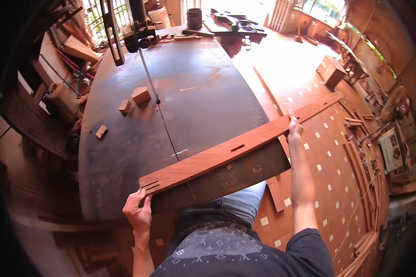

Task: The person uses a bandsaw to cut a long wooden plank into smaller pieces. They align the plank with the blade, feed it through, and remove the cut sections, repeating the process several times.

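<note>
Holding a long reddish board (238, 147) across the saw table's (125, 152) near edge, at five o'clock from the blade (149, 76). Left hand (137, 211) pinches its slotted end; right hand (294, 129) clasps its far edge. Advisable: keep board flat, fingers off the blade line.

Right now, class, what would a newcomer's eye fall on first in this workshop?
First, the long reddish plank lying slantwise across the near edge of the dark saw table, held by the left hand at its slotted end and the right hand farther along. Behind it, the thin saw blade rises beside small wood blocks.
</note>
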`<state>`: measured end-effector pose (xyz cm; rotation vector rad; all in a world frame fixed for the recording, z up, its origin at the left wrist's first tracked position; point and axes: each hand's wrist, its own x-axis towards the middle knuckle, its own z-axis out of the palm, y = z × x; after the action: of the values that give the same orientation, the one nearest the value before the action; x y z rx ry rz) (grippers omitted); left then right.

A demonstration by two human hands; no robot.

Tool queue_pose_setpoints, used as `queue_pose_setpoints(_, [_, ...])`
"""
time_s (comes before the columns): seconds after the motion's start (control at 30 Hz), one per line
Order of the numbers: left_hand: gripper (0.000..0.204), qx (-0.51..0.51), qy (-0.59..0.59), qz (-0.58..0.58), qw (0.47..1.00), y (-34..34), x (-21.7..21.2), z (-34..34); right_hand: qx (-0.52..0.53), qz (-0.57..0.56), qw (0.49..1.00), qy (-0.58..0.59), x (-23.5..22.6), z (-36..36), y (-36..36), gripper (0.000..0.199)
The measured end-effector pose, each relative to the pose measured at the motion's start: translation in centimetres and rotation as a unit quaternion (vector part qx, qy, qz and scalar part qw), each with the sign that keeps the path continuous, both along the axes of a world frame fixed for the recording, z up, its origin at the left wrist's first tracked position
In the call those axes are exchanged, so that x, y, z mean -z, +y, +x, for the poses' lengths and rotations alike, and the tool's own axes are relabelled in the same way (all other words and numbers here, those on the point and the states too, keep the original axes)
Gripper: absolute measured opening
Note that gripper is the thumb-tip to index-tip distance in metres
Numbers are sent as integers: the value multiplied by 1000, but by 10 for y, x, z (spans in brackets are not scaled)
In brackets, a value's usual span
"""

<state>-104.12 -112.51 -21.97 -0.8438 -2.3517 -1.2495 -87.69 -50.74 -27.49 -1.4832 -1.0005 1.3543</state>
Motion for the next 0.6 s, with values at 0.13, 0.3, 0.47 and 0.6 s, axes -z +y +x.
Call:
queue_pose_setpoints(0.13, [18, -49, -5, 20, 999, 0, 7, 4, -15, -26, 999, 36, -28, -13, -15, 64])
queue_pose_setpoints(0.3, [11, -39, -8, -17, 999, -6, -1, -1, -186, -76, 970, 139, -4, 4, -13, 55])
queue_pose_setpoints(0.47, [9, -17, -73, 41, 996, -8, -1, -12, -187, -102, 958, 192, -13, 16, -21, 54])
queue_pose_setpoints(0.6, [10, -17, -59, 60, 996, 11, 7, -46, -178, -96, 957, 206, -13, -27, -8, 54])
